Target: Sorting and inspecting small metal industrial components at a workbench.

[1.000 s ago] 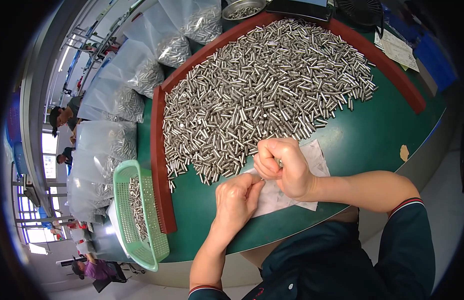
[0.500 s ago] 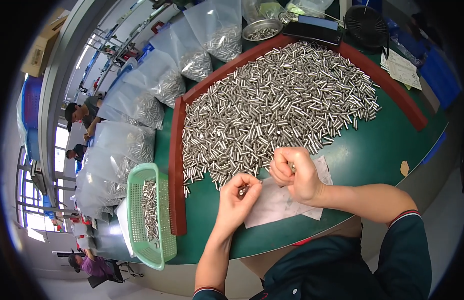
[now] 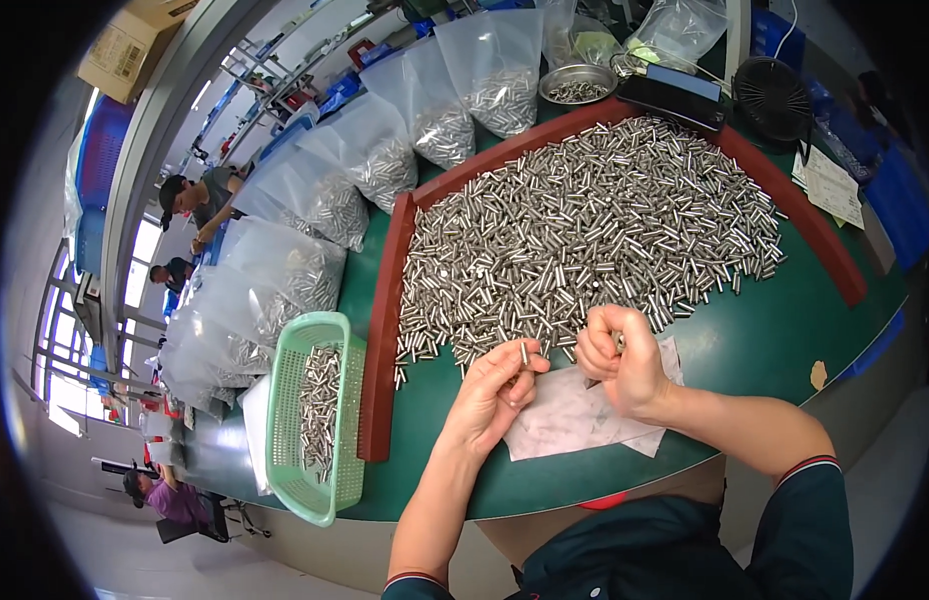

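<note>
A broad heap of short, shiny metal pins (image 3: 585,230) covers the green table (image 3: 745,350) in front of me. At the heap's near edge, my left hand (image 3: 493,395) pinches one metal pin (image 3: 525,353) between thumb and fingers, its end pointing up. My right hand (image 3: 625,365) is closed beside it, fingers curled inward. A bit of metal (image 3: 620,342) like a pin shows inside that fist; how many it holds is hidden. Beneath both hands lies a smudged whitish cloth or paper (image 3: 555,425).
Dark red rails (image 3: 385,340) border the heap. A green plastic basket (image 3: 283,430) with pins stands at left. Several clear bags (image 3: 440,130) of pins line the far left. Behind are a metal bowl (image 3: 575,72), a phone (image 3: 675,98) and a black fan (image 3: 772,100). People sit farther left.
My left hand has turned so its fingers open upward and a pin shows at its fingertips. The right fist stays closed close by. The whole view has shifted slightly.
</note>
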Action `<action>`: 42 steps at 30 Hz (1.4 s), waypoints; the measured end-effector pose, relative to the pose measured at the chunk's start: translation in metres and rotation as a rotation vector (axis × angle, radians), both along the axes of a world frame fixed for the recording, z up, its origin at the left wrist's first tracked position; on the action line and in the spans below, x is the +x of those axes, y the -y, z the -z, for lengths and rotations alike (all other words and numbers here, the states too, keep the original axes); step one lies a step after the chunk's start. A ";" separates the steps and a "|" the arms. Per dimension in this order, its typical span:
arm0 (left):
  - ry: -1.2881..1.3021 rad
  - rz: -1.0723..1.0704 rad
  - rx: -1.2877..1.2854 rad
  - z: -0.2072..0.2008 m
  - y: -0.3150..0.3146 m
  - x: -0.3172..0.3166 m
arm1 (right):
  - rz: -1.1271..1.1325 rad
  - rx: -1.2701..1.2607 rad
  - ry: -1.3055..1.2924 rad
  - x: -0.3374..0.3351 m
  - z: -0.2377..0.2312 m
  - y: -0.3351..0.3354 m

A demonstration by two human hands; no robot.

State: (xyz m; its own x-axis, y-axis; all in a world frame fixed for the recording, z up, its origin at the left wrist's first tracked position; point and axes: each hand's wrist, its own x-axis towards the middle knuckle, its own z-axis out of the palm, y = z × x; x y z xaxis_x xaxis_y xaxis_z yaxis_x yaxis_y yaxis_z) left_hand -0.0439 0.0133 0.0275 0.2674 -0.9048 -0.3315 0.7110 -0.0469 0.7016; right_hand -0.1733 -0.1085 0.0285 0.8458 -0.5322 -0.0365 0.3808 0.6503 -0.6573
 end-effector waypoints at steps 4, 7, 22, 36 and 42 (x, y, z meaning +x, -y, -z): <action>0.014 -0.002 0.008 0.000 0.000 0.000 | -0.024 -0.017 -0.017 0.000 0.000 0.001; 0.046 -0.059 0.003 0.000 0.003 -0.005 | -0.022 -0.003 -0.019 -0.001 0.003 0.002; 1.898 -0.046 0.316 0.001 0.022 -0.035 | -0.008 -0.016 0.002 0.001 0.001 -0.002; 1.433 -0.109 0.227 -0.007 0.019 -0.034 | 0.019 0.000 -0.048 0.000 -0.002 0.003; 0.058 0.077 0.010 -0.003 0.002 -0.007 | -0.011 0.000 -0.009 0.001 0.003 0.003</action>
State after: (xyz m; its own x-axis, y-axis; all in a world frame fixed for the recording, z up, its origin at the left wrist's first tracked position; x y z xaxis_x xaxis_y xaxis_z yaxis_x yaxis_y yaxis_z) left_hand -0.0505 0.0111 0.0309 0.2163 -0.9202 -0.3263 0.6629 -0.1070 0.7410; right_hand -0.1723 -0.1116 0.0258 0.8513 -0.5228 -0.0442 0.3675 0.6543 -0.6609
